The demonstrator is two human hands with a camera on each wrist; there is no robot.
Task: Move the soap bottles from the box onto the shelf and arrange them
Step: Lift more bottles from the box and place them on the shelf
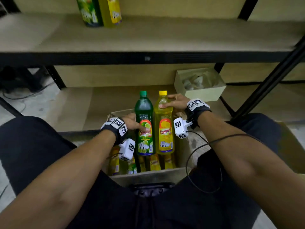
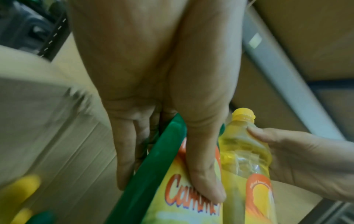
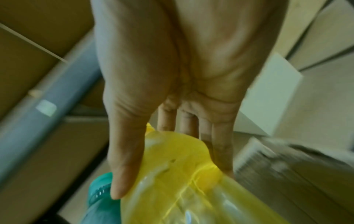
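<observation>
two held bottles [image 1: 154, 124] stand side by side above the box [image 1: 148, 175], which holds more bottles [image 1: 155, 162]; two others [image 1: 100, 11] stand on the shelf [image 1: 165, 35] behind.

A green bottle [image 1: 144, 124] and yellow bottle [image 1: 165, 126] stand upright, side by side, above the box [image 1: 148, 175].

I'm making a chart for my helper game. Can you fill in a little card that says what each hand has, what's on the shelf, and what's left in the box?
left hand: grips green bottle at its label
right hand: grips yellow bottle near its shoulder
held bottles: upright, side by side, above the box
shelf: one green and one yellow bottle standing together
box: more bottles inside, exact count unclear
</observation>
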